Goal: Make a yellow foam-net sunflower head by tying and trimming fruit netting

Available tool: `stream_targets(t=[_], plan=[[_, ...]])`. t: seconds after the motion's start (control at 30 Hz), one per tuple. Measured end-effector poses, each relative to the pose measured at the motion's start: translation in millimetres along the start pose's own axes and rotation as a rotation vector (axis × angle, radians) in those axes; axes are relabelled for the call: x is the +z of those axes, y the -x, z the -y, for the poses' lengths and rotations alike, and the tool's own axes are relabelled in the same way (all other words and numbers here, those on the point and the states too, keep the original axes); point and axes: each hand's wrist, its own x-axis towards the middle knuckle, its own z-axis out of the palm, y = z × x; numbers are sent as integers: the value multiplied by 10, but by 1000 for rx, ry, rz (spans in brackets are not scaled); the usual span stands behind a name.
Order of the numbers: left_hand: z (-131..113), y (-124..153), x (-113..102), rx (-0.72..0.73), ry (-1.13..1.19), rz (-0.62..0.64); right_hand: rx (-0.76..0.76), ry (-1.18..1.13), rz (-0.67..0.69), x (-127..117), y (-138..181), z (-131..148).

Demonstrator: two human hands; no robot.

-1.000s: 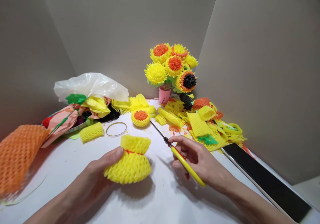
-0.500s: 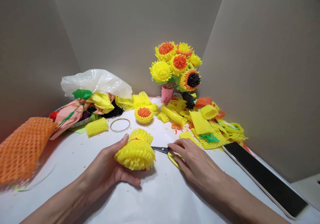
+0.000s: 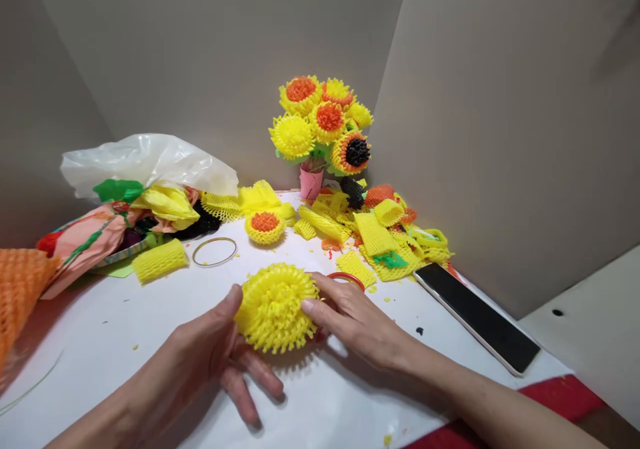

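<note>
A round yellow foam-net flower sits between my two hands, just above the white table, its spiky face turned up towards me. My left hand grips its left side, thumb on the rim and fingers spread below. My right hand presses its fingers against the right side. A red ring peeks out behind my right hand. No scissors show.
Behind stand a bouquet of foam flowers in a pink cup, a small orange-centred flower, a heap of yellow net scraps, a gold ring and a yellow roll. A phone lies right; a plastic bag and orange net left.
My right hand laid down the yellow-handled scissors and came over to the flower. The tied foam bundle was turned and now shows as a round flower held by both hands.
</note>
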Motion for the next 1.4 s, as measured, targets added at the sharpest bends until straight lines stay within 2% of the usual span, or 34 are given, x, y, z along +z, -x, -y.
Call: stream_targets(t=[0.13,0.2,0.37,0.67,0.9,1.07,1.23,1.4], plan=[[-19,-25,117,112,-181,-224,-10,42,10,-38,47,36],[-28,-41,164,143,-268,-293,-20,81,1,-40,67,51],[-5,-33,156,221,-365,-282,6,168,-45,-19,68,62],[11,-23,154,285,-279,-248,-4,-286,34,-47,91,98],[-1,-21,164,245,-318,-195,57,-191,-9,-65,96,99],[13,-34,213,233,-290,-179,40,-251,47,-32,96,69],[47,-28,165,256,-242,-290,125,-479,48,8,86,-24],[-9,-21,12,434,-288,-519,161,-821,89,-1,14,-125]])
